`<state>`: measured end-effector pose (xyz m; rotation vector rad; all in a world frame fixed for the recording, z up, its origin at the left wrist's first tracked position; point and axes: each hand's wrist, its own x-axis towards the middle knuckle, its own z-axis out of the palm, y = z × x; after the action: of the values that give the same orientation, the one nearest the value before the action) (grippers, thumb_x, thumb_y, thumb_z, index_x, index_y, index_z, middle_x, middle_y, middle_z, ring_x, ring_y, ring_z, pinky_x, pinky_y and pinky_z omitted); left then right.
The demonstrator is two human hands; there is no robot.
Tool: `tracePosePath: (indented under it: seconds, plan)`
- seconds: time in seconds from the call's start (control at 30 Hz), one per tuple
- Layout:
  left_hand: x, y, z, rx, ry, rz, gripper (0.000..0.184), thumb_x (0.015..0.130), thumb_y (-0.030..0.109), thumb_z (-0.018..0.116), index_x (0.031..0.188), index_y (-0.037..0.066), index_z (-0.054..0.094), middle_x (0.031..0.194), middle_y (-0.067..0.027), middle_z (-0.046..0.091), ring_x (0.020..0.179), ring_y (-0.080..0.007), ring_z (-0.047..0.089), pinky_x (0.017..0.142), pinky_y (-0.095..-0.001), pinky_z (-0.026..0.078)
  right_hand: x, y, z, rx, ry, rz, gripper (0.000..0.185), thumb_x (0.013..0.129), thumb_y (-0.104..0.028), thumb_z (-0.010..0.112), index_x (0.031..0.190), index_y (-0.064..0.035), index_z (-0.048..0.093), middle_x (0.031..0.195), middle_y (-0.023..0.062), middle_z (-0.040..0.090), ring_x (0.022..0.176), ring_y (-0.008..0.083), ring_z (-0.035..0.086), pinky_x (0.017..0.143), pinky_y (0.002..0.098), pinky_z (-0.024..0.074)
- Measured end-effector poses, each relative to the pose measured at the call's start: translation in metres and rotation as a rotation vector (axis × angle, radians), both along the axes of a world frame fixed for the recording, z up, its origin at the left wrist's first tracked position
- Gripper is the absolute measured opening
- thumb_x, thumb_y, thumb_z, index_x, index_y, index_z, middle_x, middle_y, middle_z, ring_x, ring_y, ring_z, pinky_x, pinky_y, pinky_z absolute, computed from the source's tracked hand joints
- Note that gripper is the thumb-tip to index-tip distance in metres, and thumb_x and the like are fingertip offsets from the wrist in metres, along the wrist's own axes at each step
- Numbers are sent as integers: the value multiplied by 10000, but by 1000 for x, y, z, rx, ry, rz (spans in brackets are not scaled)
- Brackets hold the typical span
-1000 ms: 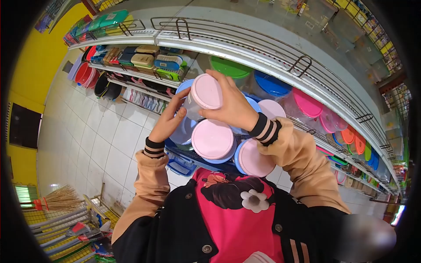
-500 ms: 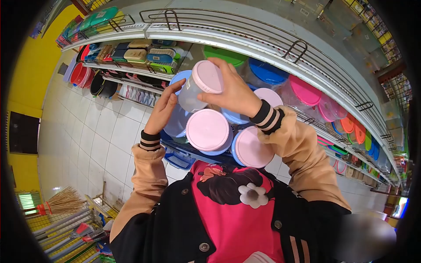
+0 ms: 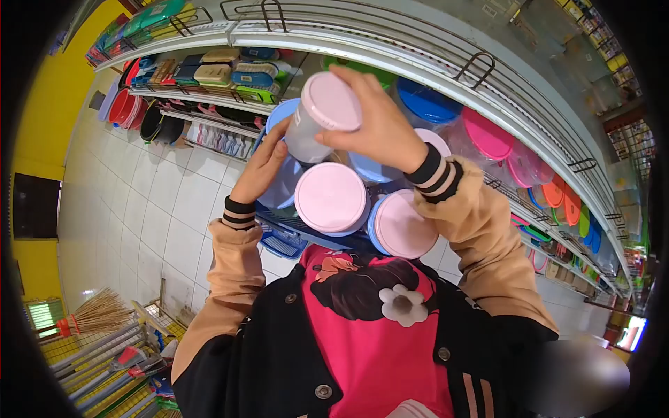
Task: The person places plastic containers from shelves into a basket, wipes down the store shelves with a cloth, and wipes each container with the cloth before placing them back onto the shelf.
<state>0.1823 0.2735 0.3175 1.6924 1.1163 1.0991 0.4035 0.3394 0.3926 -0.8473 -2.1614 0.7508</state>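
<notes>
A clear jar with a pink lid (image 3: 330, 102) is tilted in my right hand (image 3: 380, 125), whose thumb and fingers grip it around the lid. My left hand (image 3: 263, 167) is beside the jar's lower left side, fingers spread; whether they touch the jar is unclear. Below the jar, a pink-lidded container (image 3: 330, 198) and another pink-lidded container (image 3: 406, 224) stand in a dark blue basket (image 3: 296, 235). More containers with blue parts sit around them, partly hidden by my hands.
A long shelf (image 3: 376, 61) runs across in front, holding brushes (image 3: 253, 75) and containers with green, blue and pink lids (image 3: 486, 134). Red buckets (image 3: 123, 108) stand at the far left. A straw broom (image 3: 101, 311) and several long handles are at the lower left.
The jar in my right hand has moved slightly up in the view, with more of its clear body showing than at first. My left hand stays near it, and the basket appears higher in view.
</notes>
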Motion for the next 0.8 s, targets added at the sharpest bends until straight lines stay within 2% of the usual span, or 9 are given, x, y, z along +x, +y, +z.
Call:
tracePosePath:
  seconds: [0.1,0.17,0.23,0.3,0.4,0.47,0.6,0.73,0.8]
  plan:
    - [5,-8,6,-88,78,26,498,945,364,387,1294,10,380,1263,-146,461,1218,-249,375,1001,-329,281,8,2,5,85,69,10,836,633,-309,762,1295,-2,354,1204,219,439,1111,331,466,941,357,373]
    - [-1,-10,-7,-89,301,28,478,923,370,429,1266,37,417,1202,-132,506,1166,-254,423,971,-353,283,12,1,8,113,68,-15,837,631,-285,767,1300,-5,349,1204,211,443,1114,322,465,946,357,369]
    - [3,-16,-6,14,548,20,462,900,377,463,1241,66,445,1177,-117,518,1129,-252,447,959,-379,246,13,2,6,89,94,-65,831,635,-282,764,1302,-9,350,1212,201,443,1121,314,460,950,355,365]
    - [3,-20,-3,-49,547,15,442,899,373,468,1236,88,454,1209,-89,507,1132,-220,449,968,-396,203,13,5,-1,99,107,-28,825,639,-285,760,1303,-14,352,1212,192,445,1122,314,458,952,355,364]
    - [2,-26,-6,-73,515,45,464,877,416,489,1215,99,470,1278,-102,454,1200,-251,395,989,-414,191,9,5,-5,82,92,50,816,641,-286,753,1305,-29,355,1212,174,448,1125,311,451,955,356,361]
    - [1,-31,-14,58,567,96,499,849,469,510,1189,105,486,1344,-114,378,1289,-298,283,1032,-454,125,4,7,-10,52,65,93,812,639,-283,749,1307,-38,357,1210,165,449,1127,309,447,956,356,360]
    - [0,-42,-13,-41,598,-17,499,816,498,537,1104,92,504,1384,-132,312,1337,-359,151,1047,-531,13,-3,13,-20,-3,-53,262,803,628,-268,736,1312,-72,363,1187,155,446,1123,300,439,950,361,360]
    - [0,-47,-21,13,514,60,467,814,466,561,1034,60,489,1362,-147,338,1320,-368,193,1049,-515,71,-8,15,-20,-68,-113,400,783,626,-263,721,1307,-100,371,1174,141,439,1116,293,440,941,368,364]
    - [-1,-46,-22,133,457,150,387,827,363,587,992,33,467,1308,-168,391,1271,-354,293,1038,-457,181,-10,17,-25,-64,-110,430,774,628,-258,712,1305,-102,370,1182,145,437,1115,303,443,937,373,368]
